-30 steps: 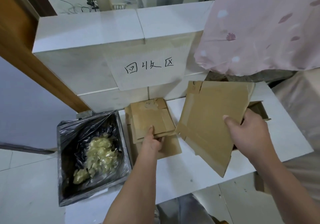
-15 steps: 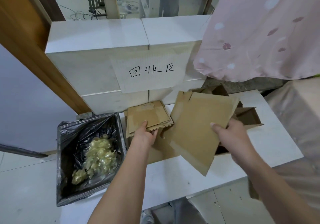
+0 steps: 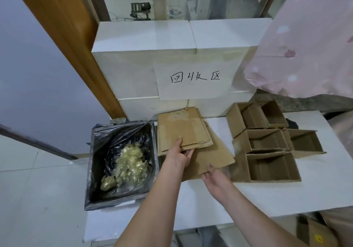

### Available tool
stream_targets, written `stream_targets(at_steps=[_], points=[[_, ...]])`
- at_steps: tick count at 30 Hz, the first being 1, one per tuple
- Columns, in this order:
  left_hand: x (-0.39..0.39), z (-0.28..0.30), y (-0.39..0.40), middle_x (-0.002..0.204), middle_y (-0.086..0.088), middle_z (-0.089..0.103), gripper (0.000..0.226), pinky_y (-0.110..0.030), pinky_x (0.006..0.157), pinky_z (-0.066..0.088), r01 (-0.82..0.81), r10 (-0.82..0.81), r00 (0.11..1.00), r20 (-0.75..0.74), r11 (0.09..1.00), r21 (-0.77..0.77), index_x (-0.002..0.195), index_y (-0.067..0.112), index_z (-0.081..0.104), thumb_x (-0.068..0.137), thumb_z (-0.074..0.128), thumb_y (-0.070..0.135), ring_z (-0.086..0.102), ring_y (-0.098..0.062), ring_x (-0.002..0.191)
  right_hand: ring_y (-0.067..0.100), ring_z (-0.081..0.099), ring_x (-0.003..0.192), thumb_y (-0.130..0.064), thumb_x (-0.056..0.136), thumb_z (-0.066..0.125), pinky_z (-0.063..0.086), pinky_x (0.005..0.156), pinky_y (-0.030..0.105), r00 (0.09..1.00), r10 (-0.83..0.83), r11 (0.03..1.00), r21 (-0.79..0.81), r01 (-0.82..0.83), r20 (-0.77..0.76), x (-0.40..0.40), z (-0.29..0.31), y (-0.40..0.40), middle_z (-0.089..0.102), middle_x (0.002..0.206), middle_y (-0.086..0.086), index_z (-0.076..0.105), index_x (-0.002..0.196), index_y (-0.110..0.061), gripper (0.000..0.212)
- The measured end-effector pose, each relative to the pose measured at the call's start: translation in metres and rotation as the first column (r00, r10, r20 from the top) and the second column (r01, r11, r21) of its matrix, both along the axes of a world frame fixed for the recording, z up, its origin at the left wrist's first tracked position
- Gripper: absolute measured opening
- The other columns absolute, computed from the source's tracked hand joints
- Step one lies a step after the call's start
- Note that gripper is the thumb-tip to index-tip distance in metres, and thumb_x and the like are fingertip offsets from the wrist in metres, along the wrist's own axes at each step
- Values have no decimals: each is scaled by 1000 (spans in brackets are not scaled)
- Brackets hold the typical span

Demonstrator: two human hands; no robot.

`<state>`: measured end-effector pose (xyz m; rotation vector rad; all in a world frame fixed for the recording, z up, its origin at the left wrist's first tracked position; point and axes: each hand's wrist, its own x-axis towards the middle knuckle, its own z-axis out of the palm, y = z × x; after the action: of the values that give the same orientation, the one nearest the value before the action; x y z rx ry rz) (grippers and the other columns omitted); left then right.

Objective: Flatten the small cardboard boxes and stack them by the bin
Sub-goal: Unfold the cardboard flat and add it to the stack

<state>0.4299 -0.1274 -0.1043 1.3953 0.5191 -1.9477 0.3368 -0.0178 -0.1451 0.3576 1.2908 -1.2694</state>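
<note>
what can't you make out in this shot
Head view only:
- Stack: how many flat pieces; upper sheets cover the lower ones.
- Left hand: fingers under the lifted sheets, hidden.
- Right hand: blurred; whether it touches the big sheet is unclear.
- Bin: what the yellowish contents are.
- Boxes: rear ones partly overlap.
</note>
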Motion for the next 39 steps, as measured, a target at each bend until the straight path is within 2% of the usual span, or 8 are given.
stream_targets(at_steps=[2,5,12,15,20,30,34,39], points=[[2,-5,1,115,-17,67,30,-48,97,54,-5,5,1000,12,1000,-17,109,4,64,85,79,14,63,-34,115,26,60,112,-16,105,48,49,97,36,998,43,995,91,-46,35,9,-14,-9,64,125,14,58,123,-7,23],[5,-16,4,107,-17,67,23,-48,95,55,6,-6,1000,21,1000,-22,97,4,64,84,80,14,63,-34,110,22,58,86,-23,100,59,53,74,31,995,62,975,210,-77,77,18,-33,-10,63,100,10,63,103,-11,12],[9,-35,7,114,-13,68,34,-44,94,56,30,-30,997,73,1000,-4,113,8,67,84,81,18,63,-30,114,23,62,92,-15,99,60,54,89,33,995,-43,983,181,26,93,26,-77,0,66,108,13,62,112,-6,16],[8,-44,11,114,-11,68,34,-44,95,55,55,-54,994,92,998,-16,117,9,65,87,78,18,62,-30,113,24,64,96,-15,99,60,55,75,30,997,-39,984,178,25,72,20,-89,-1,68,111,16,61,115,-3,21],[6,-50,20,96,-13,67,21,-45,99,53,83,-83,992,98,997,6,95,6,64,86,78,19,62,-31,104,30,66,94,-9,94,66,57,64,34,998,47,977,208,-52,29,5,-101,1,69,105,20,63,110,4,21],[-6,-61,21,66,-12,73,17,-45,99,53,73,-73,995,65,997,1,88,6,67,86,78,19,67,-30,82,29,69,81,2,88,71,59,54,31,998,48,960,276,-54,29,18,-110,-6,71,96,21,64,105,8,20],[-5,-63,23,68,-13,73,18,-45,99,53,80,-81,995,58,997,7,86,5,67,84,79,20,68,-31,92,24,62,69,-11,92,69,59,50,30,975,220,903,386,-189,-38,13,-112,-16,67,87,17,63,94,-1,13],[-8,-73,25,84,-14,71,19,-45,100,53,61,-63,997,54,998,34,89,5,67,85,78,19,66,-31,109,22,46,50,-30,105,41,44,45,26,857,516,694,590,-412,-9,5,-109,-25,58,74,15,59,91,-1,37]])
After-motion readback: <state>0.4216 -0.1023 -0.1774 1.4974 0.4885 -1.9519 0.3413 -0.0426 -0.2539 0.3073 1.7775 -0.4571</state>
